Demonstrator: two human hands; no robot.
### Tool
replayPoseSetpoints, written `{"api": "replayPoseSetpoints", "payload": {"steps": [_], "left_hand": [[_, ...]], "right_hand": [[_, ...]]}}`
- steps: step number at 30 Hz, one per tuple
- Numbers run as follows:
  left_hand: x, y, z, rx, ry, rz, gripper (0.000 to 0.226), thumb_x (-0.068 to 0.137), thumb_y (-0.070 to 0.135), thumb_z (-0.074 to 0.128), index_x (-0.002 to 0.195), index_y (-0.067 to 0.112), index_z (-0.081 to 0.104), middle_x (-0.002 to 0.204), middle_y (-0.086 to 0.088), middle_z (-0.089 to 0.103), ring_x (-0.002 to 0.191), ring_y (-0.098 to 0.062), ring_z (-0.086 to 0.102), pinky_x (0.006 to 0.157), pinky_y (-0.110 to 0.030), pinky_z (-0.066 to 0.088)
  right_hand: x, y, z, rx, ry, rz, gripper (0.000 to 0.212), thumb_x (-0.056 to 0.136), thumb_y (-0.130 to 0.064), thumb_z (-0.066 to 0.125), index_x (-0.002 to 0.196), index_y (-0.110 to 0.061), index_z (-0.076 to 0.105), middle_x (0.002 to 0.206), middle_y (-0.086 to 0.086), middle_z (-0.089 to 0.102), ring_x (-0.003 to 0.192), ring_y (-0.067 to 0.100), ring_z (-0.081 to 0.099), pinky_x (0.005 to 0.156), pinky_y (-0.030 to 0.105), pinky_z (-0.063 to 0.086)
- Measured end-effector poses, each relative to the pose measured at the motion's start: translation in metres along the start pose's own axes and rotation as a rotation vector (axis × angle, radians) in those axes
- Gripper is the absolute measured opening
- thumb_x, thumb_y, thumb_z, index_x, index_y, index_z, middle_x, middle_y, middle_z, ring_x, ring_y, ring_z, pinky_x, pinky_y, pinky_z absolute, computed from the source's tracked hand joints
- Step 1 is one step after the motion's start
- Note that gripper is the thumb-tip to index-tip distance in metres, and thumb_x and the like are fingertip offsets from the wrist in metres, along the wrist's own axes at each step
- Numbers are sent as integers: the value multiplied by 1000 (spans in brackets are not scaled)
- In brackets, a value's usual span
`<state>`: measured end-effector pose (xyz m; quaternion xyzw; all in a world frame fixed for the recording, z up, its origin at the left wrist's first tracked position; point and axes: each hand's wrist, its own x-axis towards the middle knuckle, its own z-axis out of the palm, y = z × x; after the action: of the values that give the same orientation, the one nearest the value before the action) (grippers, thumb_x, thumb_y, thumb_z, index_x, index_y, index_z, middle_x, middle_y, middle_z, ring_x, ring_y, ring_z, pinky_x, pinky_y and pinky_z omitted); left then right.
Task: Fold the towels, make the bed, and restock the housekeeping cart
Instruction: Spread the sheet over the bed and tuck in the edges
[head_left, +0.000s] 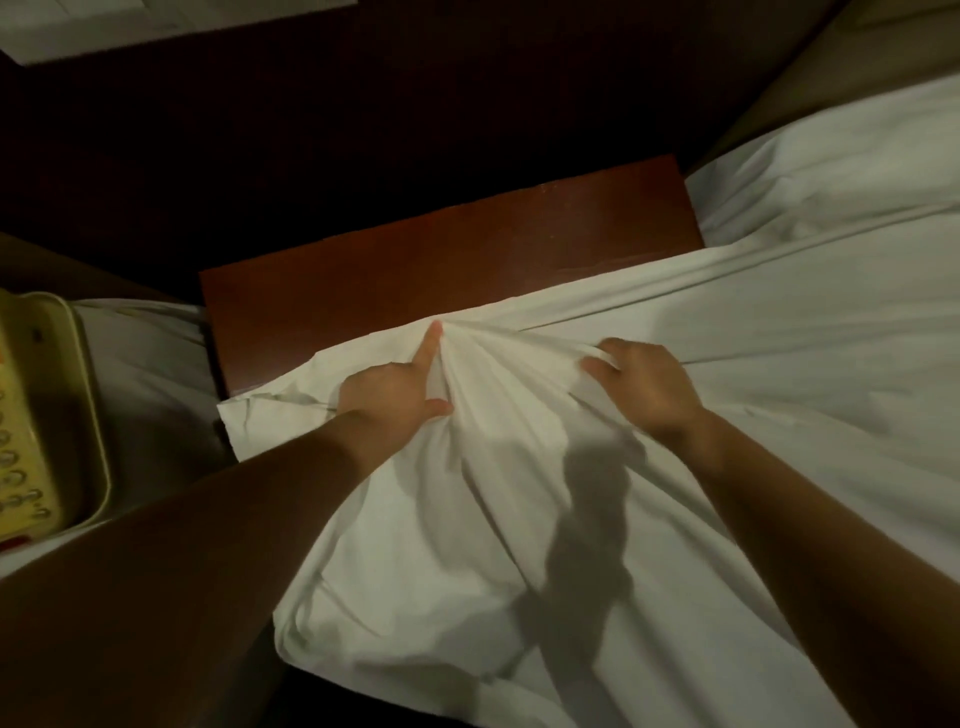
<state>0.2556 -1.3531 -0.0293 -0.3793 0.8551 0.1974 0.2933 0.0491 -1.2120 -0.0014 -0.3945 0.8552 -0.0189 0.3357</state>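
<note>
A white bed sheet (519, 519) lies bunched over the corner of the bed, its edge draped onto a reddish-brown wooden bedside table (415, 249). My left hand (395, 389) grips a gather of the sheet, its index finger stretched out along a fold and the thumb pressed in. My right hand (644, 384) has its fingers curled over another bunch of the same sheet, a little to the right. A white pillow (841, 161) rests at the head of the bed, upper right.
A cream telephone (31, 415) with a keypad sits at the left edge on a pale surface. Dark carpet (260, 130) stretches beyond the bedside table. A tan headboard (831, 62) rises at the upper right.
</note>
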Motion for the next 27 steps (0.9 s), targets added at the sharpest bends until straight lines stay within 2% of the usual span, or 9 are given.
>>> {"api": "replayPoseSetpoints", "payload": {"steps": [2, 4, 7, 10, 14, 17, 21, 24, 27], "left_hand": [[-1, 4, 0, -18, -35, -29, 97, 89, 55, 53, 147, 32, -21, 128, -16, 55, 100, -26, 61, 81, -37, 49], [1, 6, 2, -47, -61, -50, 104, 86, 52, 59, 146, 33, -23, 135, -16, 51, 105, -27, 61, 89, -41, 49], [1, 8, 1, -49, -122, -64, 120, 78, 45, 72, 143, 33, -28, 135, -16, 50, 105, -28, 61, 90, -42, 51], [2, 11, 0, -35, -146, -75, 131, 73, 36, 80, 142, 31, -32, 130, -17, 53, 101, -25, 62, 86, -40, 51], [6, 9, 3, -33, -163, -82, 135, 72, 30, 82, 140, 31, -35, 109, -16, 63, 78, -17, 60, 69, -33, 49], [10, 3, 2, -39, -177, -70, 137, 71, 26, 82, 139, 30, -36, 104, -15, 65, 76, -16, 63, 62, -29, 48], [13, -1, 3, -31, -187, -80, 140, 68, 28, 85, 139, 31, -36, 117, -15, 63, 85, -20, 65, 68, -31, 52], [12, 2, -1, -28, -186, -79, 137, 70, 29, 83, 140, 30, -35, 125, -15, 58, 87, -20, 65, 71, -31, 53], [10, 3, -4, -35, -192, -87, 134, 72, 29, 82, 141, 31, -34, 129, -15, 55, 93, -21, 64, 73, -32, 53]], "right_hand": [[-7, 18, -8, 9, -3, 14, 31, 99, -37, 44, 113, -13, 58, 105, 8, 64, 83, 18, 51, 74, 27, 36], [-8, 27, -14, 69, -42, 22, 32, 97, -40, 48, 114, -15, 57, 103, 5, 62, 86, 18, 53, 77, 28, 39], [-1, 29, -25, 176, -117, 7, 26, 95, -39, 53, 105, -16, 58, 93, 1, 58, 85, 19, 54, 74, 26, 39], [14, 26, -43, 233, -17, -95, 22, 96, -28, 53, 86, -10, 61, 80, 5, 59, 76, 20, 53, 60, 20, 36], [49, 16, -57, 124, 201, -171, 27, 96, -27, 54, 100, -4, 67, 90, 8, 61, 81, 19, 51, 70, 25, 34], [74, 14, -51, 71, 207, -99, 30, 97, -32, 51, 109, -8, 64, 105, 13, 65, 92, 26, 57, 78, 31, 43], [87, 18, -39, -120, 97, -37, 37, 98, -36, 48, 122, -10, 59, 124, 13, 59, 108, 31, 56, 90, 35, 44], [87, 16, -39, -241, 115, -72, 36, 99, -38, 43, 121, -13, 57, 123, 12, 53, 103, 30, 57, 87, 35, 46], [90, 15, -40, -232, 124, -84, 34, 100, -35, 42, 119, -11, 57, 117, 12, 54, 100, 30, 57, 81, 33, 44]]}}
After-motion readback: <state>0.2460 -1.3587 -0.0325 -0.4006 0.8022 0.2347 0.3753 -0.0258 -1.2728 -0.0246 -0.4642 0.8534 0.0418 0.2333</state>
